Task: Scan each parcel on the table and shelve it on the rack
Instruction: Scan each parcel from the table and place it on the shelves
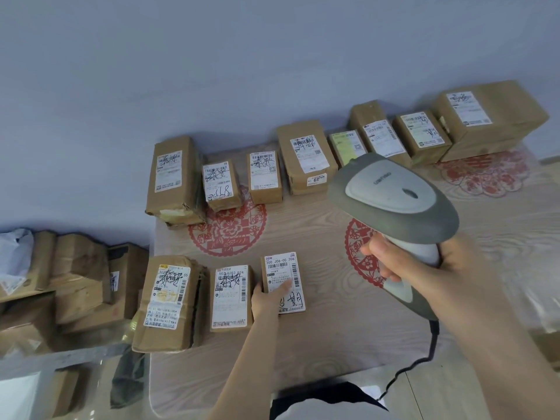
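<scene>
Pale blue wall (212, 71) filled the upper half of the view, and below it stood a light wood-grain table (318, 328) decorated with red paper-cut designs (227, 225). Along the table's far edge, against the wall, a row of brown cardboard parcels (306, 156) lay with their white shipping labels facing up, several marked with handwritten characters.

At the near left stood three more parcels side by side. The left hand (268, 301) rested on the small labelled parcel (285, 283), the rightmost of the three: its thumb lay against the parcel's left edge, between it and the neighbouring parcel (231, 298), while a finger stretched across the white label, its tip just below the barcode. The fingers were spread flat over the parcel rather than curled around it, pressing it to the table. A larger taped parcel (168, 301) sat furthest left, at the table's edge.

The right hand (424, 265) was clenched around the handle of a grey barcode scanner (391, 195), raised above the table to the right of the small parcel, its black cable (424, 356) trailing down toward the person.

Left of the table, more cardboard boxes (81, 280) were stacked on a rack (60, 356).
</scene>
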